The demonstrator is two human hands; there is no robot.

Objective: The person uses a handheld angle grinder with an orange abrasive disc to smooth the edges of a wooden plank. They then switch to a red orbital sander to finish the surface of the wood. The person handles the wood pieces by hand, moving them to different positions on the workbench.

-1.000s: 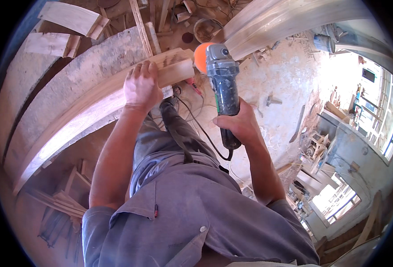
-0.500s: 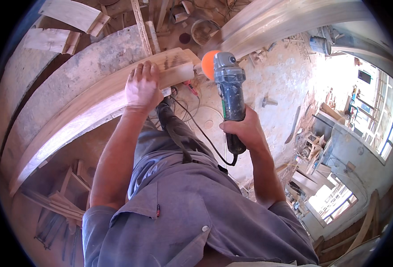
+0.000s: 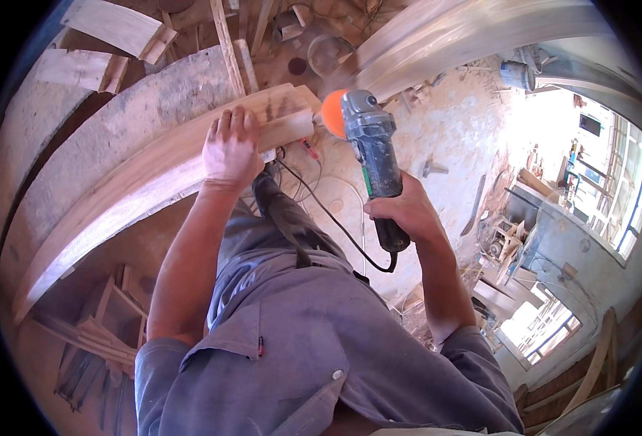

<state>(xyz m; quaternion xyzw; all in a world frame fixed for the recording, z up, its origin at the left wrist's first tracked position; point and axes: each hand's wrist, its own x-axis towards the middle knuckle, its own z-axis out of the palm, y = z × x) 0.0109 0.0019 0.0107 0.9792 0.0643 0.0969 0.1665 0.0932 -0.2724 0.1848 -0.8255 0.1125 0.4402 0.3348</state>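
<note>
My right hand (image 3: 411,211) is wrapped round the rear body of a grey and black angle grinder (image 3: 376,156). The grinder carries an orange disc (image 3: 333,114), which is close to the end of a curved wooden piece (image 3: 139,168); whether they touch I cannot tell. My left hand (image 3: 232,150) grips that piece near the same end, its fingers pressed together over the top. A stepped, shaped profile shows at the wood's end. From the grinder's tail a black cord (image 3: 339,230) loops back to the left across my legs.
The curved piece lies along a worn, thick bench (image 3: 154,102). Cut wooden blocks (image 3: 81,69) are at the far left, and a large curved beam (image 3: 466,43) at the far right. A round bucket (image 3: 329,56) stands beyond the disc. Wooden frames (image 3: 114,320) are low on the left.
The grinder has tilted, its orange disc shifting a little left and nearer to me, while its tail swings slightly right. My left hand keeps its hold on the wood.
</note>
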